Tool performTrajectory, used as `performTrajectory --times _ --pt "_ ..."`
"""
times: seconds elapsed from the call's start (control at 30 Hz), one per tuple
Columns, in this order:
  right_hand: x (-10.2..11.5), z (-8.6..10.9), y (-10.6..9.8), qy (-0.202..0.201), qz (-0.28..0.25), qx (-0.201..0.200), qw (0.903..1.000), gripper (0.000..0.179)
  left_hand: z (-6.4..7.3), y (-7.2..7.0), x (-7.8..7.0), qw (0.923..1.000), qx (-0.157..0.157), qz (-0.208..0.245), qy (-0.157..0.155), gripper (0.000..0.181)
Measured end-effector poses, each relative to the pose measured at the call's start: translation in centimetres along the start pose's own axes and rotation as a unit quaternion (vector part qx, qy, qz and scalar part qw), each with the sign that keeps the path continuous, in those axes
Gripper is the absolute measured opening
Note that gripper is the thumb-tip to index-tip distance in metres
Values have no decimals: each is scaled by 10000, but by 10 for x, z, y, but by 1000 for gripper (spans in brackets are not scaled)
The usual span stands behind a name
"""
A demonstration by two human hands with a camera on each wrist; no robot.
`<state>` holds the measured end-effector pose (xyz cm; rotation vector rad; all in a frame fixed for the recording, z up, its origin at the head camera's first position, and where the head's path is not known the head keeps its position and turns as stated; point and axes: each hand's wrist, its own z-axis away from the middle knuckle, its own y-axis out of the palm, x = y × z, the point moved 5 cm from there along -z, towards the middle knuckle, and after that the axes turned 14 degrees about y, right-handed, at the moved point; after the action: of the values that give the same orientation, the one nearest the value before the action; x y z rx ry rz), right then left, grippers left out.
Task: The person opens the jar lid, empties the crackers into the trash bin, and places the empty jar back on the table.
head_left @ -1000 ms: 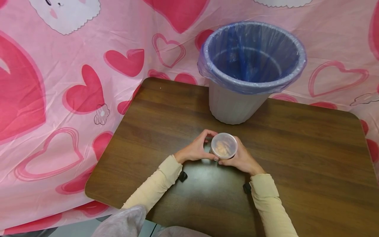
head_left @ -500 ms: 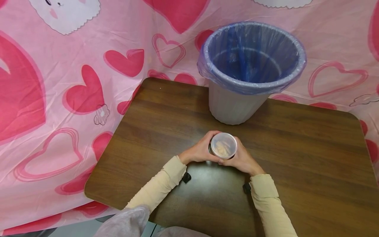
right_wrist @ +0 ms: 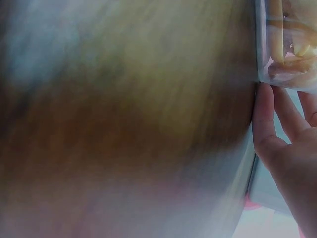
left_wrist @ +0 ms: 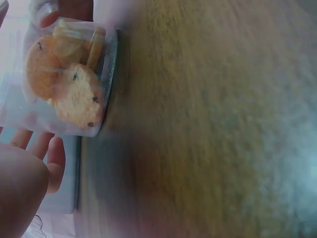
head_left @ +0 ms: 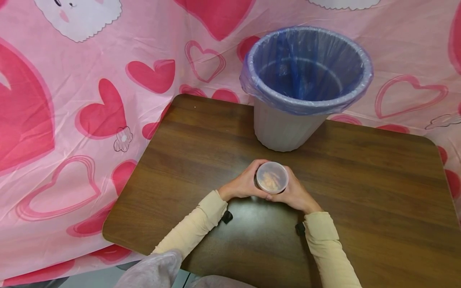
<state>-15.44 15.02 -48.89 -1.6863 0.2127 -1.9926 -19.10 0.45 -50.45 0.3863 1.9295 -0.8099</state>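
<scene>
A clear plastic tub (head_left: pixel 272 172) with a round, translucent top stands upright on the table between my two hands. Several tan cookies (left_wrist: pixel 78 99) with dark specks show through its wall in the left wrist view. My left hand (head_left: pixel 246 183) curls round the tub's left side, its thumb along the near side. From the right, my right hand (head_left: pixel 295 193) grips the same tub, the two thumbs meeting at the front. In the right wrist view the right hand's fingers (right_wrist: pixel 263 111) reach the tub low down, close to the tabletop.
Behind the hands a large white trash bin (head_left: pixel 284 130) stands on the brown wooden table (head_left: pixel 378 192). A blue plastic liner (head_left: pixel 306 106) folds over its rim. Pink cloth (head_left: pixel 151 32) printed with hearts hangs along the back and left sides.
Over the first half second my left hand has moved right and closed in against the tub. The right hand and the tub have stayed nearly still.
</scene>
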Motion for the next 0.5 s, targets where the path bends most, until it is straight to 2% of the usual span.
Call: performTrajectory --times 0.23,0.37,0.5 --pt "-24 -11 3 -43 66 -79 9999 98 4 -4 -5 9999 -10 123 -90 94" --pt "-26 -11 2 25 -2 -115 9999 100 8 -8 -3 9998 -86 15 -201 90" --pt "-19 -8 2 114 6 -57 9999 100 10 -11 -1 9997 -167 -25 -203 84"
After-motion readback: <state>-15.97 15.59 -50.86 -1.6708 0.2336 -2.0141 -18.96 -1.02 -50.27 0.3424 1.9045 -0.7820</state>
